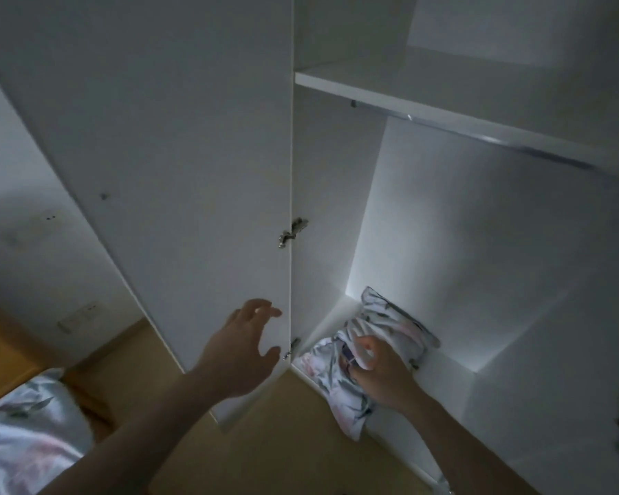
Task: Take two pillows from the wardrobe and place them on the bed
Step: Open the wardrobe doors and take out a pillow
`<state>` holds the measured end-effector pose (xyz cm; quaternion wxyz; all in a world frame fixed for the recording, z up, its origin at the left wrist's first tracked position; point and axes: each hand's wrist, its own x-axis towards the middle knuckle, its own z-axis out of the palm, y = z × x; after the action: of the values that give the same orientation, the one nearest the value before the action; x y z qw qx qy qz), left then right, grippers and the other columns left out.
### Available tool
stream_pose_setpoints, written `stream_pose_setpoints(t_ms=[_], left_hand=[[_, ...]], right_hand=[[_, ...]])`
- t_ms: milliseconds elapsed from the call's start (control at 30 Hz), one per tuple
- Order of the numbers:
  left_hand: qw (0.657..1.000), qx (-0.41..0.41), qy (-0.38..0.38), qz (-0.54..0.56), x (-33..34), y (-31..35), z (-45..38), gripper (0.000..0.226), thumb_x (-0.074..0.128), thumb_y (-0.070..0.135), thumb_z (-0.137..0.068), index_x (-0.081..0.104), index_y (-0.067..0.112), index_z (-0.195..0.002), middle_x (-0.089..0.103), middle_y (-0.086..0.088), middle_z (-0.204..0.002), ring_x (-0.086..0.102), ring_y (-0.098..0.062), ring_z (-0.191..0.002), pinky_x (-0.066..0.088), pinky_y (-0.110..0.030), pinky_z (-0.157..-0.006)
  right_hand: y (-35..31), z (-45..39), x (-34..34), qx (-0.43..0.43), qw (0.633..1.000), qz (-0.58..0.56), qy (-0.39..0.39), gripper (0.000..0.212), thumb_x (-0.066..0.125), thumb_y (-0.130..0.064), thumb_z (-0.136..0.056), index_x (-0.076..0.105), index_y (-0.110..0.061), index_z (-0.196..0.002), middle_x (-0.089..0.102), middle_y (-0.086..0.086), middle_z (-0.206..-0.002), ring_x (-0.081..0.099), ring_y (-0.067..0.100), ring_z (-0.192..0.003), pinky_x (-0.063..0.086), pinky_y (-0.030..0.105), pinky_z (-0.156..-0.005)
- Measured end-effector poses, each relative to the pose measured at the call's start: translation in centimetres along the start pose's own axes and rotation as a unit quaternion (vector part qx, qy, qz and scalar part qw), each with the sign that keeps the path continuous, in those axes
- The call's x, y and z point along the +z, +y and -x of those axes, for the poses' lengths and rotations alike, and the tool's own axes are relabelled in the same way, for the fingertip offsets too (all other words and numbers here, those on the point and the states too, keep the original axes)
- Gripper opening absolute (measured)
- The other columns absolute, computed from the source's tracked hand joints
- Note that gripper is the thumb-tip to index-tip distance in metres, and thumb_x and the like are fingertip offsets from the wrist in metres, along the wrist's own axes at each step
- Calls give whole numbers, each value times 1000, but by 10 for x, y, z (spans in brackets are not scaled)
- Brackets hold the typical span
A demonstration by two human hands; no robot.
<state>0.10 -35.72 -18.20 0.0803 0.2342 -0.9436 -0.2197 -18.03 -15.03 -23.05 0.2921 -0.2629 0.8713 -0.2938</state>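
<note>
Dim white wardrobe point(479, 226) fills my view, door point(158, 155) swung open at left. My right hand point(379, 373) is clenched on the floral pillow point(336, 380), fingers bunching its cover where it lies on the wardrobe floor. Its long axis runs from the back corner out toward me, the near end already hanging over the front edge. My left hand point(243, 344) hovers open beside the door's edge, gripping nothing, further from the pillow. Bed point(25, 434) sits low left, so the carry should swing that way.
</note>
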Motion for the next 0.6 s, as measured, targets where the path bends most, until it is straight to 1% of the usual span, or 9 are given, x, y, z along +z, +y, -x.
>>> stream_pose_setpoints(t_ms=[67, 100, 167, 267, 367, 400, 433, 533, 600], left_hand=[[999, -6, -52, -11, 25, 4, -27, 52, 65, 40, -90, 49, 31, -139, 37, 12, -149, 47, -16, -132, 48, -39, -103], [997, -10, -71, -16, 35, 3, -36, 50, 64, 40, -91, 50, 31, -138, 39, 13, -148, 47, -15, -131, 48, -38, -103], [993, -23, -115, -24, 64, 3, -68, 47, 62, 40, -91, 51, 32, -136, 41, 13, -145, 48, -14, -129, 47, -36, -102], [983, -52, -172, -30, 110, -6, -104, 46, 60, 41, -90, 52, 31, -134, 42, 9, -145, 48, -17, -129, 45, -35, -102], [973, -85, -213, -26, 161, -22, -135, 49, 59, 43, -89, 50, 32, -136, 41, 8, -145, 47, -18, -130, 44, -35, -103], [969, -94, -225, -23, 180, -28, -145, 50, 59, 43, -90, 49, 32, -137, 41, 7, -146, 47, -19, -130, 44, -35, -104], [965, -107, -239, -18, 200, -35, -153, 50, 59, 44, -90, 49, 31, -137, 41, 6, -146, 47, -19, -131, 44, -35, -104], [955, -130, -266, -11, 255, -59, -167, 45, 60, 42, -89, 52, 32, -132, 42, 6, -145, 48, -19, -130, 42, -33, -104], [945, -156, -289, -2, 302, -85, -171, 43, 61, 40, -88, 54, 33, -129, 45, 6, -143, 51, -19, -127, 42, -32, -104]], right_hand=[[27, -15, -5, 40, 999, -1, -13, 38, 64, -17, -94, 56, -9, -130, 61, 7, -117, 54, 3, -84, 42, 6, -64], [36, -18, -4, 60, 998, -4, -22, 39, 63, -18, -95, 56, -8, -132, 61, 8, -122, 57, 6, -90, 42, 6, -67], [61, -37, -6, 88, 996, -3, -32, 48, 63, -27, -92, 54, -11, -137, 58, 6, -131, 56, 13, -105, 43, 17, -85], [113, -83, 4, 114, 991, 7, -69, 58, 55, -43, -75, 61, -16, -125, 64, 5, -126, 61, 15, -106, 52, 29, -91], [138, -123, 12, 140, 985, 34, -96, 28, 62, -26, -85, 61, -19, -113, 63, -3, -111, 57, -1, -88, 47, 6, -74], [149, -139, 20, 142, 984, 34, -105, 25, 63, -19, -89, 58, -20, -114, 60, -4, -108, 53, -3, -84, 44, 4, -71], [164, -156, 31, 148, 982, 32, -111, 27, 61, -16, -91, 57, -20, -117, 59, -4, -108, 53, -2, -85, 44, 6, -73], [202, -191, 65, 182, 978, 0, -102, 32, 56, -16, -90, 60, -20, -121, 63, 0, -118, 61, 15, -103, 47, 25, -84], [233, -218, 101, 196, 975, -1, -103, 34, 55, -17, -93, 60, -17, -127, 63, 3, -128, 61, 19, -109, 45, 23, -80]])
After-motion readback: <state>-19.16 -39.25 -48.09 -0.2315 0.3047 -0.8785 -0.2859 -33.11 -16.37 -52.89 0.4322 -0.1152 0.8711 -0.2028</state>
